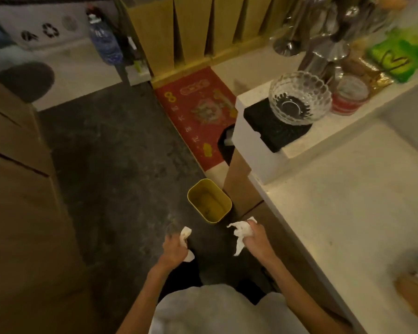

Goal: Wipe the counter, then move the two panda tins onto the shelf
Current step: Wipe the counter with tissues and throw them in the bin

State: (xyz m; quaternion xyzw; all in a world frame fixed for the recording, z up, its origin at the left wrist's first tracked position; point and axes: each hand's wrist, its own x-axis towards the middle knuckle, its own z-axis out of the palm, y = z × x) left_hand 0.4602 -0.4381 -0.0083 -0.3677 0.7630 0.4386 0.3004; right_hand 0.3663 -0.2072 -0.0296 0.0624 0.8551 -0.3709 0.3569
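I look down at the dark floor beside the pale counter (pixel 348 201). My left hand (pixel 174 248) is closed around a crumpled white tissue (pixel 186 233). My right hand (pixel 257 237) grips a second crumpled white tissue (pixel 239 233) that hangs loosely from it. Both hands hover over the floor just short of a small yellow bin (pixel 209 201), which stands open against the counter's base. No panda tin shows clearly in this view.
A glass bowl (pixel 299 98) rests on a black scale on a white box. Behind it are a red-banded cup (pixel 350 97), metal vessels and a green packet (pixel 401 54). A red patterned mat (pixel 198 112) lies on the floor. Cardboard boxes (pixel 17 189) stand left.
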